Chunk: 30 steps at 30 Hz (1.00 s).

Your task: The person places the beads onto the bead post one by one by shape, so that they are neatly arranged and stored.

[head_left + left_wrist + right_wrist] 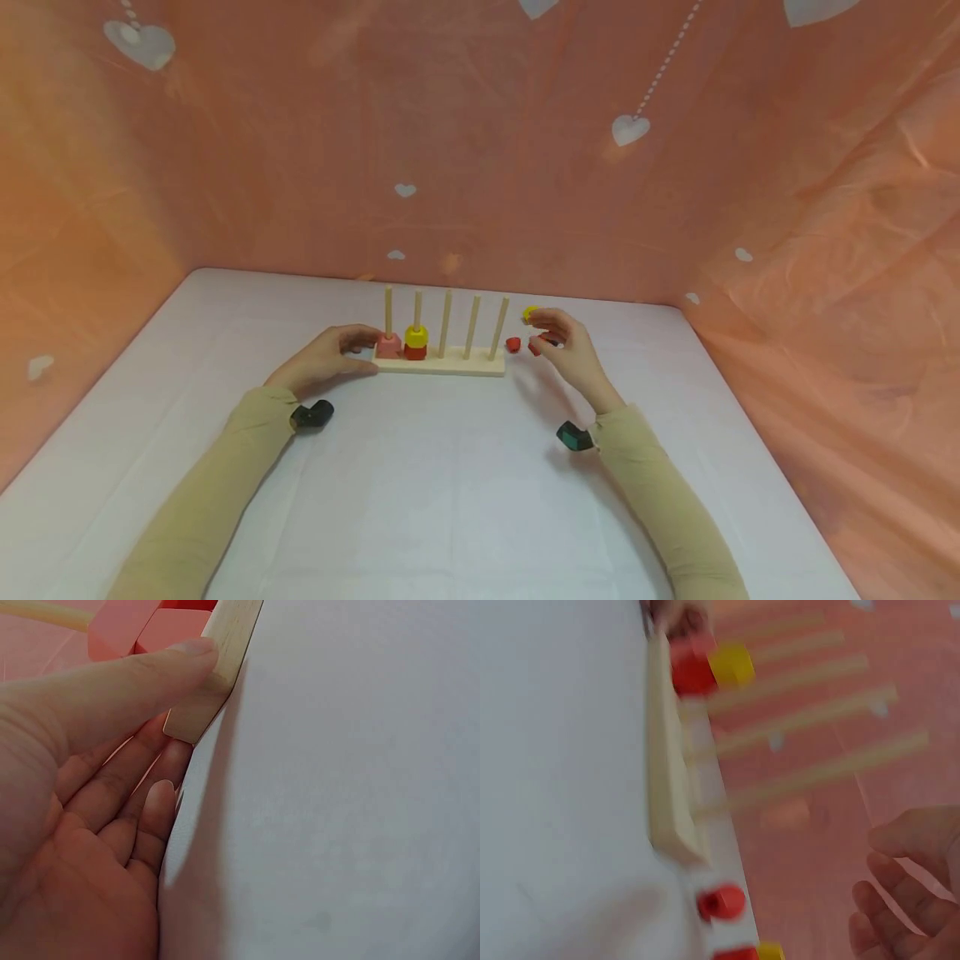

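Note:
A pale wooden base (438, 367) with several upright pegs stands on the table. My left hand (322, 358) grips its left end, with the thumb (142, 686) on the front face and the fingers behind. Pink beads (388, 346) sit on the leftmost peg. On the second peg, a yellow bead (416, 336) rests on a red bead (415, 353); the other pegs are bare. Right of the base, my right hand (573, 354) is raised above the table near loose beads, its fingers loosely bent. In the right wrist view nothing shows between thumb and fingers.
Loose on the table beyond the base's right end lie a red bead (513, 344), another red bead (536, 346) partly behind the right hand, and a yellow bead (529, 313). A pink curtain (480, 150) with white hearts surrounds the white table (450, 483).

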### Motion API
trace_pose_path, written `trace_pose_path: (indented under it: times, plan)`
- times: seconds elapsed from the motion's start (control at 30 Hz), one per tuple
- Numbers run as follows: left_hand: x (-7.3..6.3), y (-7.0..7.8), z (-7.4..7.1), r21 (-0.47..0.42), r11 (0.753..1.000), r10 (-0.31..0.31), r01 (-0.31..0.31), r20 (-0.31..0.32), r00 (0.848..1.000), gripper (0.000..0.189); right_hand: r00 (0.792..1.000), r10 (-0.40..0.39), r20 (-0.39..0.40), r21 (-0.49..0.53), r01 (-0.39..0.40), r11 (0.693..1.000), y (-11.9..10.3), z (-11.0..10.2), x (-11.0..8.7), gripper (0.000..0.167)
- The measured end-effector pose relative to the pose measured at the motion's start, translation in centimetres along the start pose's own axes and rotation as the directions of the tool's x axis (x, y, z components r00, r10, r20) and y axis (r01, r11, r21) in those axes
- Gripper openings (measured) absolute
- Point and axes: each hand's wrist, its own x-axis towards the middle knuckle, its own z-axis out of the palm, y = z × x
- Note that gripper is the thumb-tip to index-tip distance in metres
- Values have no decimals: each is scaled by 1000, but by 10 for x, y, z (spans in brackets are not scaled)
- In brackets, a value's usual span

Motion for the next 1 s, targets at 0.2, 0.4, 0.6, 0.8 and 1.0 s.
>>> trace_pose_path:
  times: [0.2,0.4,0.6,0.8,1.0]
  plan:
    - [-1,-2,-1,11,1000,11,-11,-3,1000,65,999,50,-1,-143,-50,988,22,-22,24,38]
    - [-3,-1,0,25,999,24,-24,2,1000,64,991,106,87,-229,-84,970,32,-26,46,40]
    - [-1,1,3,6,1000,-4,4,-1,1000,63,974,130,185,-319,-66,946,39,-25,64,42]
    - [1,1,4,20,1000,-8,9,-15,1000,67,930,288,231,-249,-229,941,44,-28,69,44]
    - [-1,1,4,25,1000,9,-9,-12,1000,66,904,334,267,-251,-269,930,53,-26,74,44]
